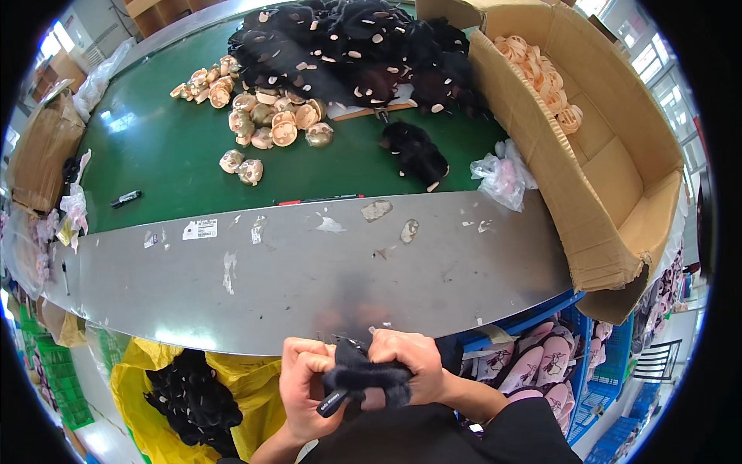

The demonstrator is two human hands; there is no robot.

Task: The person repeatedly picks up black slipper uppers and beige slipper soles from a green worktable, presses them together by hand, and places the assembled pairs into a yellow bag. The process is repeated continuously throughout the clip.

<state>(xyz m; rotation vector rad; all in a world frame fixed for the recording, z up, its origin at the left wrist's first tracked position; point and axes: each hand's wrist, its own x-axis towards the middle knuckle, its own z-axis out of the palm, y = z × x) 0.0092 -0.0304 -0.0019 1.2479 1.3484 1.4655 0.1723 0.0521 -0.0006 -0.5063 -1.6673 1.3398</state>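
Because the left hand (300, 387) and right hand (417, 362) hold the plush (352, 377) on the near side of the worktop (301, 263), with none of that surface directly under the fingers, a slack grip looks the likeliest trouble. Both sets of fingers are clamped on the plush, one at each side; how deep the fingertips reach is hidden in the black pile. Should the left fingers loosen first, it might swing away or drop toward the yellow bag (259, 390), just left of them, and get lost among the black pieces (195, 398) inside. Should the right fingers give way, it could fall toward the basket (581, 325) of slippers (553, 359), to their right.

A black stick (332, 403) shows beside the left fingers, under the near end of the plush; I cannot tell whether they grip it or only touch it. If it is loose, turning the plush could tip it out below. If its hidden end is sharp, it might catch the pile or a finger. Hard squeezing from both sides could also crease the plush or strain a seam.
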